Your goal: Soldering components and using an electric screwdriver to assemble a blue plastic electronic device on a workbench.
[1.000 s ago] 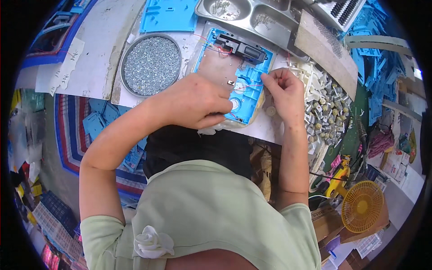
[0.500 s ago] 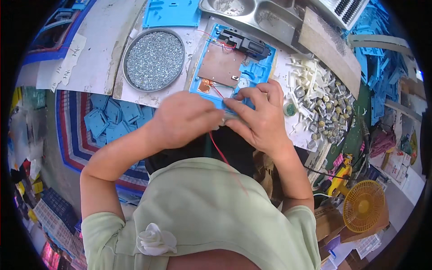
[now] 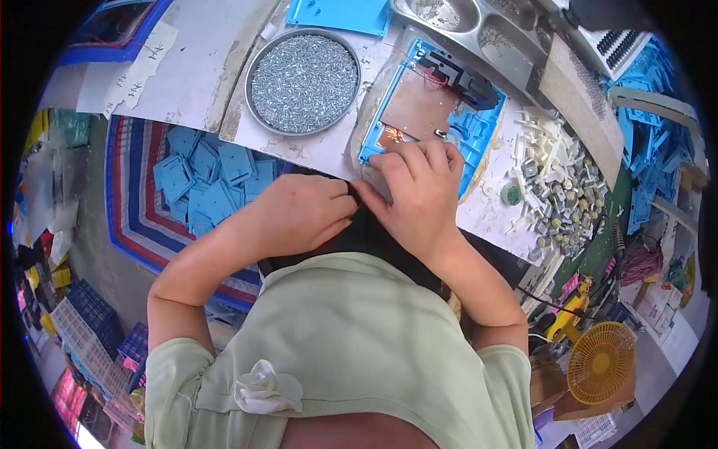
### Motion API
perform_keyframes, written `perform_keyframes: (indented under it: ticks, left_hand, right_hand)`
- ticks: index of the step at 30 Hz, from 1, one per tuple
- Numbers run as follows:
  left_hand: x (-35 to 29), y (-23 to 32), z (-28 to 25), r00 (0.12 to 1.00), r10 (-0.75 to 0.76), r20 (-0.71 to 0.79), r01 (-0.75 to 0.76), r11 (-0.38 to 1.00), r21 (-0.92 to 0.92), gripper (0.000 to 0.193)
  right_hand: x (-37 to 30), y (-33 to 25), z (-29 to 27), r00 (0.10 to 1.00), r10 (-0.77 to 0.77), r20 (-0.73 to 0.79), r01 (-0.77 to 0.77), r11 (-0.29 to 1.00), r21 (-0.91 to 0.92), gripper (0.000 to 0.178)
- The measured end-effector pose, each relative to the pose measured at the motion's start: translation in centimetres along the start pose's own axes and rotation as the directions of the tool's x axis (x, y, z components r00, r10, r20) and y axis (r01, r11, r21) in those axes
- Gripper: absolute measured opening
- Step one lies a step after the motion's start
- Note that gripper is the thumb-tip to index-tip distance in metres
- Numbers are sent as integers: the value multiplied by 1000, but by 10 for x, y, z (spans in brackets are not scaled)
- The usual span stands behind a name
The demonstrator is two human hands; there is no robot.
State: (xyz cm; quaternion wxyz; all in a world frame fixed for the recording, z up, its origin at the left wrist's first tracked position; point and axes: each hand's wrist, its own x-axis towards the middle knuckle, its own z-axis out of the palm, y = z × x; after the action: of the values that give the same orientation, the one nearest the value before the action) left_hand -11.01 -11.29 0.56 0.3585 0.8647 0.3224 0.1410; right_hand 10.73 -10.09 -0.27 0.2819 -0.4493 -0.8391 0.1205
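A light blue plastic case (image 3: 479,138) lies open and tilted on the table edge, holding a brown board (image 3: 419,101), a black module (image 3: 460,78) and a patch of copper-coloured foil (image 3: 390,136). My right hand (image 3: 420,196) lies over its near end, fingers bent and thumb spread apart from them; its fingertips reach the case's near left corner. Beside it, in front of the table edge, my left hand (image 3: 303,213) is closed with its fingers curled. Its fingertips are close to my right thumb, and what they hold, if anything, is hidden. Thin red wires (image 3: 430,75) run across the case's far end.
A round metal tray of screws (image 3: 303,82) stands left of the case. White plastic parts (image 3: 535,150) and small metal motors (image 3: 568,202) are heaped at right. A compartmented steel tray (image 3: 516,56) sits behind. Blue panels (image 3: 217,176) fill a striped bag at lower left.
My left hand has come down and slightly right, away from the case. The red wire that hung below my hands is out of sight. The whole view has shifted.
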Motion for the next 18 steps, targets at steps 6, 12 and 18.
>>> perform_keyframes:
  ticks: [6,12,18]
  left_hand:
    - [27,-29,-4,948,36,-315,-34,999,13,21]
    - [47,-27,4,976,154,-157,-167,983,-70,21]
    - [51,-25,-11,979,154,-131,-168,981,-96,20]
  right_hand:
    - [-3,-1,-4,1000,18,6,-17,997,-72,26]
    - [-17,19,-36,992,-16,121,8,998,62,33]
    - [37,172,-158,865,477,-153,-474,878,63,15]
